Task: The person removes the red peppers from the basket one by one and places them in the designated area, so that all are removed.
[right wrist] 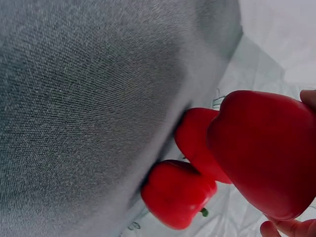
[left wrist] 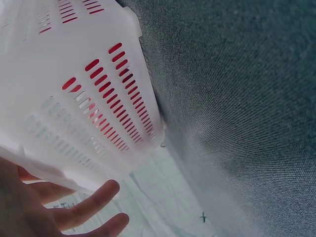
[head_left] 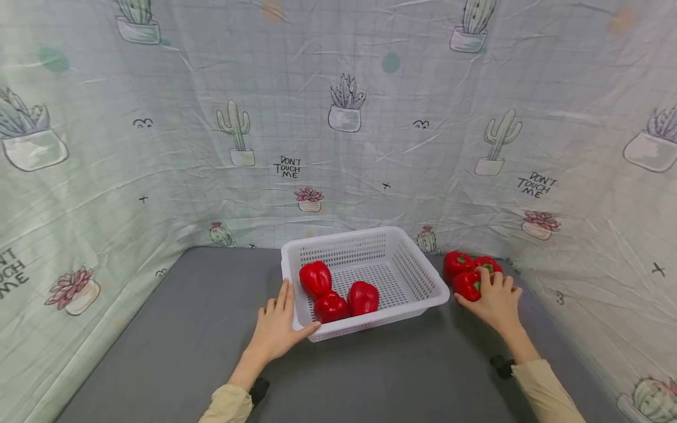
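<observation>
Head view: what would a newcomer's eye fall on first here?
Probably the three red peppers in the near-left part of the white basket, vivid against the pale plastic. Next, the right hand, holding another pepper beyond the basket's right side, with two more peppers behind it. The left hand touches the basket's near-left corner.

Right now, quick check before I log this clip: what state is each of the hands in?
Left hand: open, fingers straight, resting on the basket's rim.
Right hand: closed on a pepper, holding it.
</observation>
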